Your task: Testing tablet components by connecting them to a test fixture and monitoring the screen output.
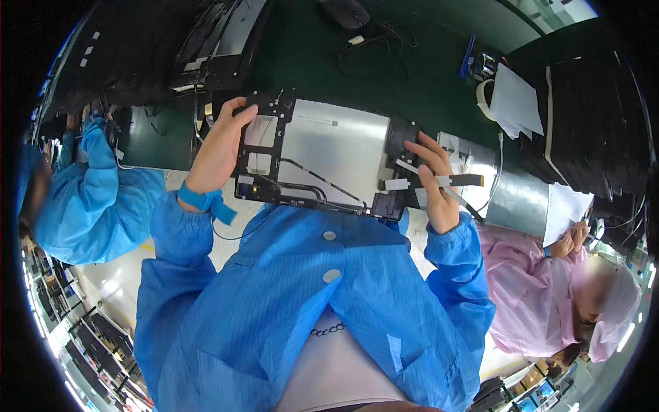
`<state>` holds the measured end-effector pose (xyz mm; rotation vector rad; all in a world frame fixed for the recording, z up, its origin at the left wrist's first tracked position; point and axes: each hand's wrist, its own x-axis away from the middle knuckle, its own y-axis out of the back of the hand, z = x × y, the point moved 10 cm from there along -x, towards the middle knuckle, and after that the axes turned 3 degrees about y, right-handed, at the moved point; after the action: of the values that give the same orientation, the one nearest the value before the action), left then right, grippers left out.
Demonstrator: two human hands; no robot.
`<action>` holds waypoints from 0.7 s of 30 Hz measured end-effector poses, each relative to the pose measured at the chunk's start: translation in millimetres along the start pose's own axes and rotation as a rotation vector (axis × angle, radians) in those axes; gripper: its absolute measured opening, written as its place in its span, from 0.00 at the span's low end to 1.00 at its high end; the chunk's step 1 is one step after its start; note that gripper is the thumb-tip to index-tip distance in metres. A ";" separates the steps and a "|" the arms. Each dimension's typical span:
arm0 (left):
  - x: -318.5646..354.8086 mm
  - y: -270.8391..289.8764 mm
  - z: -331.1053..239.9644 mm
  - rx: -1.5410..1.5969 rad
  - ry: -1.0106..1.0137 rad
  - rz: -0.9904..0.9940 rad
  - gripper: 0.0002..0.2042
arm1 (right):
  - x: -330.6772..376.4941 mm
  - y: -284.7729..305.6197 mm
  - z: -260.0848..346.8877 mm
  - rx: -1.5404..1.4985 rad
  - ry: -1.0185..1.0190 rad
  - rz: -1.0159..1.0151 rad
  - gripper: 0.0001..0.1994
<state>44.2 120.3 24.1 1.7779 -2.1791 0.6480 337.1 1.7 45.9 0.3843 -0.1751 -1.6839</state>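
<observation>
With both hands I hold an opened tablet chassis (335,141) in front of my body. It has a black frame, a large silver plate and thin black cables along its near side. My left hand (217,150) grips the left end, thumb on top. At the right end my right hand (439,175) has its fingers bent over the edge. A black and white flat ribbon cable (463,180) sticks out past the right edge, crossing my right fingers. Whether those fingers also pinch the cable is unclear. A blue wrist strap (208,201) circles my left wrist.
Beyond the chassis lies a dark green bench (302,55) with a black mouse (345,12). A tape roll (484,99) and white papers (516,103) are at the right. Racked panels (237,31) stand far left. A blue-sleeved person (103,199) and a pink-clad person (532,288) sit on either side.
</observation>
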 end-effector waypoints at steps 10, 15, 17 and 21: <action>36.0 1.2 -53.2 -0.114 -0.329 -0.097 0.15 | 66.8 -37.3 126.8 0.879 1.041 0.374 0.10; 81.2 0.1 -110.6 0.036 -0.628 0.120 0.15 | 78.5 -55.8 128.5 1.114 0.965 0.599 0.12; 89.6 -6.0 -119.2 0.103 -0.716 0.229 0.16 | 60.5 -44.6 119.1 1.250 0.699 0.493 0.18; 97.7 35.0 -117.9 0.170 -0.969 -0.059 0.18 | 40.8 -17.1 94.7 0.671 0.238 0.513 0.28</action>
<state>-21.0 99.5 165.5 2.6012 -2.6408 -0.1180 283.6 -45.7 122.3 0.9474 -0.6130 -1.0265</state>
